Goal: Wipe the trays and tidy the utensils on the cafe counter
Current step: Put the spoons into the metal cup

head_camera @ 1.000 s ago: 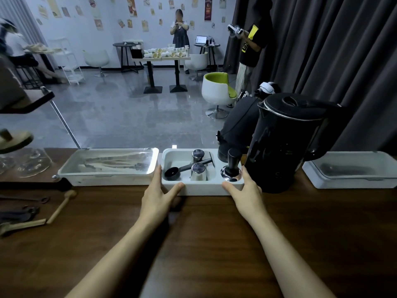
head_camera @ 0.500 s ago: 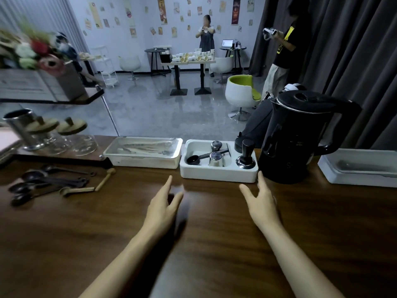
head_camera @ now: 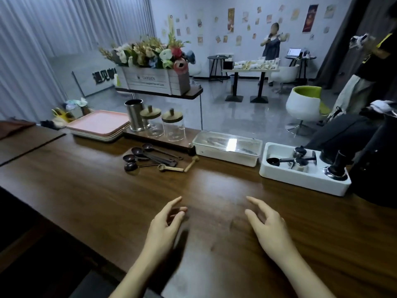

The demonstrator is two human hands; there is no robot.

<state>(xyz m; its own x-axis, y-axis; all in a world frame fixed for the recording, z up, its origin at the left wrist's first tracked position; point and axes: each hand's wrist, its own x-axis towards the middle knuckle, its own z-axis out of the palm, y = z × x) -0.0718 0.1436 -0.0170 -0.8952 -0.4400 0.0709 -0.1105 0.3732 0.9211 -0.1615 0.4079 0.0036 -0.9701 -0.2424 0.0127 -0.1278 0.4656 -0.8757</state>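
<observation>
My left hand (head_camera: 164, 227) and my right hand (head_camera: 267, 227) hover empty over the dark wooden counter (head_camera: 86, 190), fingers loosely apart. Several dark measuring spoons (head_camera: 148, 158) and a small wooden scoop (head_camera: 170, 168) lie loose on the counter ahead to the left, with a wooden stick (head_camera: 191, 163) beside them. A stack of pink trays (head_camera: 97, 124) sits at the far left. A white open tray (head_camera: 300, 181) at the right holds a black scoop, metal pots and a tamper. A lidded white utensil box (head_camera: 226, 148) stands between them.
A metal cup (head_camera: 134, 114) and two lidded glass jars (head_camera: 173, 125) stand on a low board behind the spoons. A flower crate (head_camera: 154, 79) sits on a raised shelf. A black kettle (head_camera: 378, 166) is at the right edge. People stand in the room beyond.
Both hands have left the white open tray and drawn back toward me over the counter. My view has swung left, bringing the spoons, jars and pink trays into sight.
</observation>
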